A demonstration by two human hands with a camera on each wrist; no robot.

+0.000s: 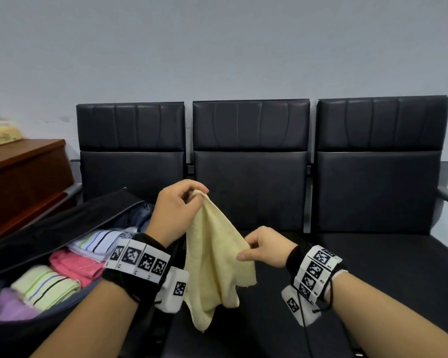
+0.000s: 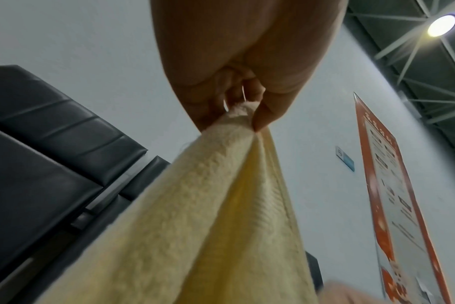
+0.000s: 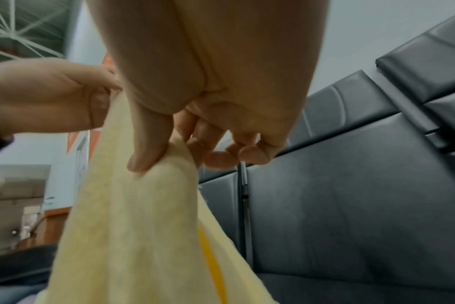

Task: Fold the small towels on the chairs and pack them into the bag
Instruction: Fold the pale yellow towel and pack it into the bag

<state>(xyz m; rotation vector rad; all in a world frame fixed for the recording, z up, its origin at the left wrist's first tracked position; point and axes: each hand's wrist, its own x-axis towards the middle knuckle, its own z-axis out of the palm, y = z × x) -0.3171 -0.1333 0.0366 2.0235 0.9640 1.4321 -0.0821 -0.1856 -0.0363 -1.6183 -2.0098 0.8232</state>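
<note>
A pale yellow towel [image 1: 212, 259] hangs in the air over the middle black seat [image 1: 269, 301]. My left hand [image 1: 192, 196] pinches its top corner [image 2: 240, 112] between thumb and fingers, held higher. My right hand [image 1: 246, 249] pinches another edge [image 3: 169, 156] lower and to the right. The rest of the yellow towel [image 3: 133, 236] droops loosely between and below the hands. An open dark bag [image 1: 62, 223] lies on the left seat, holding folded towels: a striped white one [image 1: 98, 244], a pink one [image 1: 75, 266], a striped green one [image 1: 44, 286] and a purple one [image 1: 11, 306].
Three black padded chairs stand in a row against a pale wall, the right one [image 1: 378, 164] bare. A brown wooden cabinet [image 1: 23, 177] with a tissue pack [image 1: 0, 133] stands at the left. An orange poster [image 2: 392, 195] hangs on the wall.
</note>
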